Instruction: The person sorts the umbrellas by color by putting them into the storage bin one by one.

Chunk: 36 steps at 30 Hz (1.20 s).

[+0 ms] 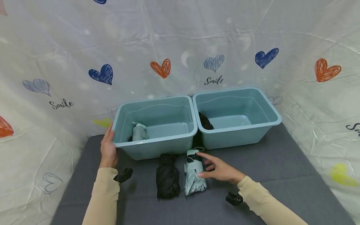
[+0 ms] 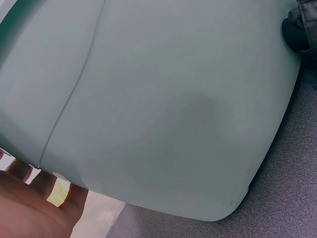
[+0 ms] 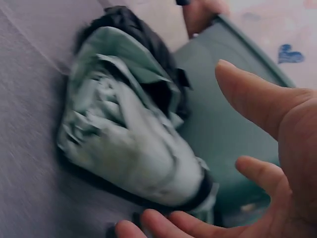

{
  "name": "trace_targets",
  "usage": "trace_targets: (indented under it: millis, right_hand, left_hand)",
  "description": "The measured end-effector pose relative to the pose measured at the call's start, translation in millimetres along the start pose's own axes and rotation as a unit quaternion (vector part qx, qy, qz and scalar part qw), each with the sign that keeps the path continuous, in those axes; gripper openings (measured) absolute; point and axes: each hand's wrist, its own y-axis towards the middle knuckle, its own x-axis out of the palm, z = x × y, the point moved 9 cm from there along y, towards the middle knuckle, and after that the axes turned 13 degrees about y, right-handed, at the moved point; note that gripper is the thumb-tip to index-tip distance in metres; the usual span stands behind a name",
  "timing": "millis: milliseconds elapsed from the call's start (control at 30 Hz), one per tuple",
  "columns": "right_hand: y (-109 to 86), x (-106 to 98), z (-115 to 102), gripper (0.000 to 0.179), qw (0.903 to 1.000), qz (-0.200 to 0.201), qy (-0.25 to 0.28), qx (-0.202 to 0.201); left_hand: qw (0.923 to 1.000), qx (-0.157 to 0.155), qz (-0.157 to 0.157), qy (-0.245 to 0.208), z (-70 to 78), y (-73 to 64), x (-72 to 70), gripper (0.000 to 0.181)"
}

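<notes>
My left hand (image 1: 108, 151) rests its fingers against the outer left end of a pale blue plastic bin (image 1: 160, 150); the left wrist view shows its fingers (image 2: 74, 203) at the edge of the wall. Over a pale mint folded umbrella (image 1: 195, 178) on the grey surface, my right hand (image 1: 222, 168) hovers with thumb and fingers spread. In the right wrist view a gap separates the hand (image 3: 292, 163) from that umbrella (image 3: 133, 134). Left of it lies a black folded umbrella (image 1: 167, 178). Inside the left bin is another pale folded umbrella (image 1: 139, 132).
A second pale blue bin (image 1: 236, 137) stands against the first one's right end, with a black bundle (image 1: 206, 121) in its left corner. Behind both hangs a white cloth (image 1: 180, 47) printed with hearts. Dark grey fabric (image 1: 281, 165) covers the work surface.
</notes>
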Motion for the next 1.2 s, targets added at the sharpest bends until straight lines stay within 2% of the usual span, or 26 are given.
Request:
trace_targets:
  millis: [133, 233, 467, 633, 867, 1067, 1200]
  right_hand:
    - [7.2, 12.4, 9.4, 0.087, 0.9998, -0.005, 0.018, 0.002]
    - [13.6, 18.0, 10.8, 0.088, 0.9999, 0.002, 0.012, -0.003]
    - [20.5, 27.2, 12.0, 0.094, 0.9957, 0.048, -0.079, -0.004]
    - [23.3, 34.8, 14.7, 0.094, 0.9928, 0.066, -0.100, 0.000]
    - [30.0, 44.7, 15.0, 0.096, 0.9888, 0.063, -0.135, 0.012]
    - [31.6, 47.8, 15.3, 0.096, 0.9935, 0.050, -0.102, -0.002]
    - [27.2, 44.4, 7.8, 0.094, 0.9962, 0.042, -0.073, -0.022]
  left_hand:
    - [1.0000, 0.001, -0.005, -0.001, -1.1, -1.1, 2.2, 0.048]
    - [1.0000, 0.005, -0.002, -0.002, -0.8, -0.9, 2.4, 0.048]
    - [1.0000, 0.007, 0.000, -0.003, 0.5, -0.1, 1.5, 0.048]
    - [0.9999, 0.007, 0.001, -0.009, 0.0, 0.3, 0.3, 0.049]
    - [0.9999, 0.009, 0.000, -0.007, 0.0, 0.8, -0.5, 0.049]
    - [1.0000, 0.007, -0.004, -0.004, -0.1, 0.3, 0.6, 0.049]
    - [1.0000, 0.004, -0.003, 0.000, -0.4, 0.0, 1.1, 0.049]
